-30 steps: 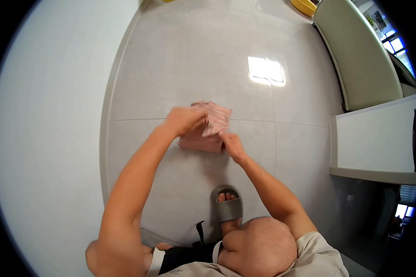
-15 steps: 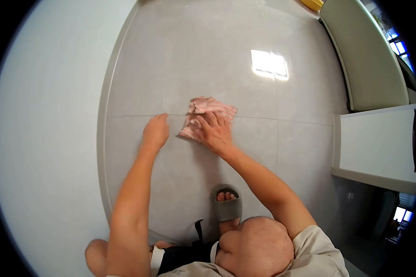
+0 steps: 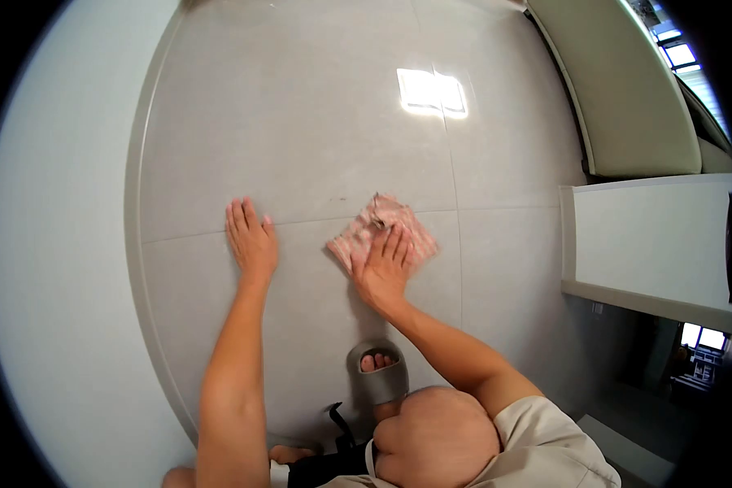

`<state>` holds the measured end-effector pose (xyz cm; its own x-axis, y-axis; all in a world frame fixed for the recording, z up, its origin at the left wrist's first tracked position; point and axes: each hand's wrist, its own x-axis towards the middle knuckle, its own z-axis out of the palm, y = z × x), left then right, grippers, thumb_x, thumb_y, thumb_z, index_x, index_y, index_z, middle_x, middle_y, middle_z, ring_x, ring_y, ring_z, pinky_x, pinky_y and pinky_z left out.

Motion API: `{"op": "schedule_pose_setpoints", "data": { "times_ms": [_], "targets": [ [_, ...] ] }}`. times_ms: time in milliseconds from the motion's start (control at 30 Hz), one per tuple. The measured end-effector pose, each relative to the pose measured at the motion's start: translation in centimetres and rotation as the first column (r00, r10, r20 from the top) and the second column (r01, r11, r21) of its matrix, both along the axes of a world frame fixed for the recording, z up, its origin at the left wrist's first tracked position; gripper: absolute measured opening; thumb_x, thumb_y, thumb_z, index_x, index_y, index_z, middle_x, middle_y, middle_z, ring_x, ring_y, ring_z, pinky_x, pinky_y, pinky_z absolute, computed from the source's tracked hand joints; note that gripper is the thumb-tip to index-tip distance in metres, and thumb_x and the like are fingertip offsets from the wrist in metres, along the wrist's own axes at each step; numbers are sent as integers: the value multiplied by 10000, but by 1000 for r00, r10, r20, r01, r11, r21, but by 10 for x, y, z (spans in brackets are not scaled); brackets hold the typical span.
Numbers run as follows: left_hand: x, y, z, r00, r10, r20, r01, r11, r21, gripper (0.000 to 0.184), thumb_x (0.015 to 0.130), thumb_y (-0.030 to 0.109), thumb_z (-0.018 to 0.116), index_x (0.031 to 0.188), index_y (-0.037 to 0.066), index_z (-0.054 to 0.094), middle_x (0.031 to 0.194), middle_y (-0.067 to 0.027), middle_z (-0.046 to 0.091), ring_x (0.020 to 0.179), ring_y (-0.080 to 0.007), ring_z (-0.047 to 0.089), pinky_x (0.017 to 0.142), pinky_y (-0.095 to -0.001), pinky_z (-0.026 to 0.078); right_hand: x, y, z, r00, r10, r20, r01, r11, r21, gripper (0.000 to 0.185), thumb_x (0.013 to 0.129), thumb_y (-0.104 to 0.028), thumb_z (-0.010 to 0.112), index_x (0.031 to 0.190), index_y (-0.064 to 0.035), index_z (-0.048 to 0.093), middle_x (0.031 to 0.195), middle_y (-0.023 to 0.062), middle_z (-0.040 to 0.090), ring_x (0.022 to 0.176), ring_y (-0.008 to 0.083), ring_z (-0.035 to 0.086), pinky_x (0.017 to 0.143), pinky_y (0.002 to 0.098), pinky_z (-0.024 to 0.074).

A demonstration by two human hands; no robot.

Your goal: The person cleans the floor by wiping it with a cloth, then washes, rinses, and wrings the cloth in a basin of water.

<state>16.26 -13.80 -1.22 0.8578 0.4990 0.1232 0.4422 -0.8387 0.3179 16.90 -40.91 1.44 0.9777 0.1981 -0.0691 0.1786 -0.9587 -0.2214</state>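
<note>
A pink and white patterned cloth (image 3: pixel 420 244) lies spread on the grey tiled floor (image 3: pixel 325 122). My right hand (image 3: pixel 385 264) rests flat on its lower part with the fingers apart, pressing it to the floor. A small dark spot shows at the cloth's upper part, just beyond my fingertips. To the left of the cloth, my left hand (image 3: pixel 252 240) lies palm down on the bare tile near a grout line, its thumb spread, holding nothing. A small dark mark (image 3: pixel 337 198) shows on the floor just up and left of the cloth.
A white wall with a baseboard (image 3: pixel 134 220) runs along the left. At the right stand a beige padded piece of furniture (image 3: pixel 634 106) and a white panel (image 3: pixel 651 244). My foot in a grey slipper (image 3: pixel 386 382) is below the cloth. Window light reflects off the floor ahead.
The cloth was first being handled by both hands; it now lies spread under my right hand, turned slightly. My left hand has let go, moved left and flattened on the floor. The view has shifted.
</note>
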Motion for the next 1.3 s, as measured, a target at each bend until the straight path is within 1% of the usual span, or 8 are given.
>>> {"op": "schedule_pose_setpoints", "data": {
  "times_ms": [267,367,467,633,767,933,1133,1300],
  "targets": [
    [11,1,16,994,-36,-104,43,996,72,593,1087,277,541,1604,20,407,1694,-220,328,1589,-402,265,1305,-531,222,161,118,-8,950,95,298,-154,971,181,828,1027,-523,569,1589,62,405,1688,319,319,1588,491,248,1304,591,141],
    [16,3,29,993,-27,-115,28,1000,7,590,1080,277,552,1590,12,420,1689,-220,335,1586,-413,267,1297,-536,238,148,98,-15,945,122,304,-189,961,201,820,1029,-522,569,1592,52,408,1698,300,317,1593,475,248,1308,581,136],
    [24,0,18,997,3,-76,-1,1000,14,579,1080,276,544,1582,12,429,1684,-214,346,1588,-402,272,1295,-533,240,96,43,-7,992,91,85,-103,984,145,874,1031,-530,562,1647,38,315,1752,271,201,1633,446,140,1316,571,78],
    [36,-11,16,996,71,-53,-67,994,81,568,1071,273,529,1567,10,444,1679,-209,360,1599,-376,270,1309,-526,216,40,-19,4,999,-50,-4,50,998,-40,884,1019,-545,578,1636,42,342,1756,306,141,1638,475,77,1309,604,65],
    [37,-8,15,996,65,-55,-57,988,145,572,1073,275,520,1568,-2,443,1678,-209,367,1598,-375,277,1313,-523,213,101,28,-2,994,-73,81,71,997,35,860,1015,-529,587,1601,67,382,1727,325,217,1616,501,146,1309,605,91],
    [34,-3,18,996,46,-79,-39,995,91,587,1079,291,520,1578,-6,437,1687,-213,353,1600,-377,271,1315,-525,212,177,81,-6,968,81,237,-119,982,149,836,1018,-515,582,1608,43,385,1715,296,281,1613,459,203,1308,580,141],
    [32,1,19,997,13,-80,-9,999,50,589,1084,306,524,1579,-2,440,1689,-216,345,1601,-378,266,1315,-526,213,95,-25,-4,999,13,32,-13,1000,17,871,1031,-538,539,1666,7,295,1753,273,205,1637,453,129,1315,573,77],
    [35,-5,13,998,-17,-57,23,993,113,574,1081,266,538,1581,5,436,1680,-223,355,1592,-396,274,1302,-522,236,88,-38,5,995,28,91,-26,999,-21,874,1000,-527,599,1632,22,349,1740,279,238,1620,473,173,1303,592,130]
  ]
}}
